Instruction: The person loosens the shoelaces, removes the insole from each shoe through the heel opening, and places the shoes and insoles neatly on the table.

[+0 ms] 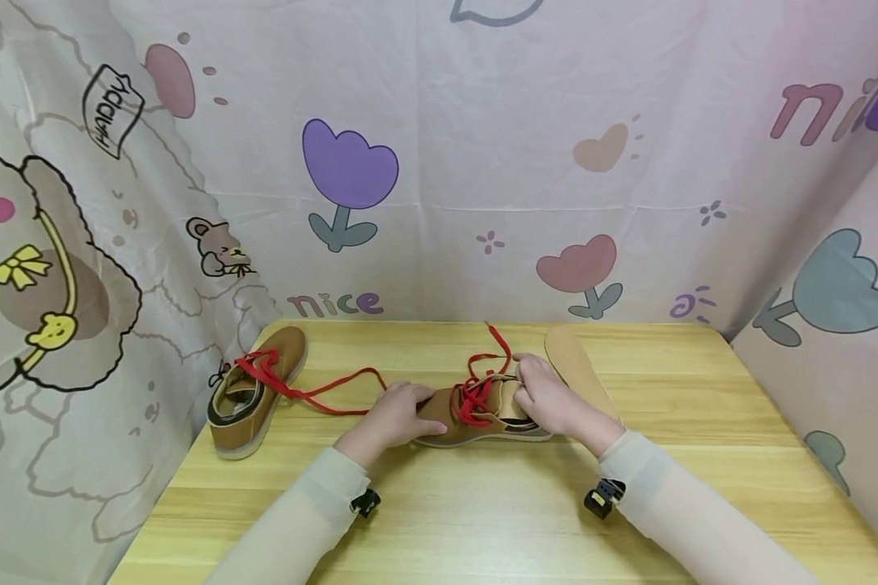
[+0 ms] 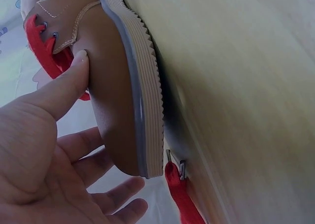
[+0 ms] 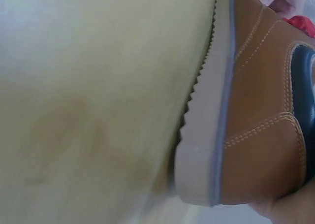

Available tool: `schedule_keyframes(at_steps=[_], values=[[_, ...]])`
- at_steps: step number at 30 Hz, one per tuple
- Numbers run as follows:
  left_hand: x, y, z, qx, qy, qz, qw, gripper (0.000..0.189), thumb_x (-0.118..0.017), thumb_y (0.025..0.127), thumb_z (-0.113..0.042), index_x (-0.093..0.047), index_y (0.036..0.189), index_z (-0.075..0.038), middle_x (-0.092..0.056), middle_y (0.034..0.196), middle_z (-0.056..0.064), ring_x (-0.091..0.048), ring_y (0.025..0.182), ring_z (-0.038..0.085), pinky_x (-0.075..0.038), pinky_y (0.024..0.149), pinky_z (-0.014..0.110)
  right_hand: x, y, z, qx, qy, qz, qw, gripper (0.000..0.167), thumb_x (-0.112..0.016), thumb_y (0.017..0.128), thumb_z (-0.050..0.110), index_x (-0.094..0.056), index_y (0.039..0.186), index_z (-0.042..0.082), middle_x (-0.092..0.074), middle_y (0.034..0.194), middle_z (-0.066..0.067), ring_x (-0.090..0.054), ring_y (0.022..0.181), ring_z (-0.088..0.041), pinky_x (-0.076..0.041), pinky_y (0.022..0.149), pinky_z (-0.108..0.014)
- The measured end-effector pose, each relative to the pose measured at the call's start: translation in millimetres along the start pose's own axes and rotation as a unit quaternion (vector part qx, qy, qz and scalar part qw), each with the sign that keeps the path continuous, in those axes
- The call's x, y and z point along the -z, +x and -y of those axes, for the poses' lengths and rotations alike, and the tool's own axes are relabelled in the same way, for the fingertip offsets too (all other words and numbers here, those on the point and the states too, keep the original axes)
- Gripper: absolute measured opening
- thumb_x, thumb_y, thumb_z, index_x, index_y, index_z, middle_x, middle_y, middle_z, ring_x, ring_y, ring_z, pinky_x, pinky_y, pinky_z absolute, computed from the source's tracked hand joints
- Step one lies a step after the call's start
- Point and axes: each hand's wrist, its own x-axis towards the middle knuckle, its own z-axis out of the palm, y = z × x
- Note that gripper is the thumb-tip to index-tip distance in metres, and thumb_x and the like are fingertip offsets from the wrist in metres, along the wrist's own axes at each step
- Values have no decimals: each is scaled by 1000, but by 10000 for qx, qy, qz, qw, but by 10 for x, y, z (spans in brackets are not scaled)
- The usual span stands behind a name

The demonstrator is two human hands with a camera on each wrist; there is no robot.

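A brown lace-up shoe point(image 1: 439, 404) with red laces point(image 1: 474, 404) rests on its sole mid-table, toe to the left. My left hand point(image 1: 398, 418) holds its toe, the thumb point(image 2: 74, 79) pressed on the near side of the upper and the fingers around the far side. My right hand point(image 1: 545, 394) grips the heel end with curled fingers at the opening, beside the tan tongue point(image 1: 510, 400). Some of those fingertips are hidden. In the right wrist view, the brown heel point(image 3: 261, 165) shows, with part of the hand just behind it.
A tan insole point(image 1: 580, 366) lies behind my right hand. The matching shoe point(image 1: 237, 426) stands at the table's left, and its red lace point(image 1: 336, 400) runs across to my left hand. A printed curtain point(image 1: 439, 179) hangs around the wooden table point(image 1: 468, 520).
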Motion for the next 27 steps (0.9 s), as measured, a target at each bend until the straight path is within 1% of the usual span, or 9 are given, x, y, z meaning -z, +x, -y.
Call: schedule_keyframes(at_steps=[3,7,10,13,17,20,22,24,27], values=[[8,-2,-8,16,31,0,10000,71,-80,83,-46,-60,139,-6,-59,139,11,-40,138,41,-31,114,55,-10,1,-11,-6,311,-210,9993,10,-44,90,2,-37,86,8,-48,138,-29,-37,138,-45,-33,110,-55],[-1,10,-11,16,61,-3,10000,71,-80,83,-46,-60,138,-6,-60,139,11,-41,138,41,-31,114,55,-23,8,-20,-14,440,-469,9979,6,-48,91,4,-46,87,9,-53,134,-27,-42,134,-45,-33,111,-57],[-4,11,-19,34,52,8,10000,71,-80,83,-46,-60,138,-6,-60,139,11,-41,137,40,-31,114,55,-23,4,-5,-149,390,-473,9980,7,-55,95,14,-55,88,13,-53,137,-25,-43,133,-45,-34,110,-58],[-4,8,-24,65,32,15,10000,71,-81,83,-45,-60,138,-6,-59,139,12,-42,137,40,-32,113,55,-24,10,14,-167,259,-457,9985,13,-62,95,21,-59,83,18,-53,139,-23,-43,132,-45,-34,109,-59],[-15,9,-19,82,30,23,10000,71,-80,84,-45,-59,139,-6,-58,140,12,-41,137,40,-31,113,55,-23,23,32,-184,134,-442,9988,20,-66,94,20,-59,75,22,-55,138,-19,-41,132,-43,-35,107,-59],[-27,14,-14,73,42,19,10000,71,-79,84,-45,-59,140,-6,-58,140,11,-40,138,41,-31,114,55,-25,25,28,-292,246,-427,9984,21,-65,94,18,-59,74,23,-56,139,-18,-40,133,-42,-36,106,-59],[-33,16,-9,79,22,21,10000,71,-79,84,-45,-58,140,-6,-58,141,11,-40,138,40,-30,114,55,-23,26,27,-352,456,-440,9974,22,-62,96,16,-58,75,21,-56,139,-18,-38,133,-42,-35,106,-59],[-38,13,-3,91,-6,14,10000,72,-79,84,-45,-58,140,-6,-58,141,11,-39,139,41,-29,114,56,-22,29,25,-425,851,-493,9942,24,-58,98,12,-57,75,19,-56,139,-18,-36,135,-43,-33,106,-61],[-40,5,9,96,-3,19,10000,72,-79,84,-46,-58,141,-7,-57,142,11,-38,140,41,-29,115,56,-16,27,23,-527,1616,-680,9831,25,-50,99,6,-54,75,13,-55,139,-20,-32,136,-45,-27,108,-63]])
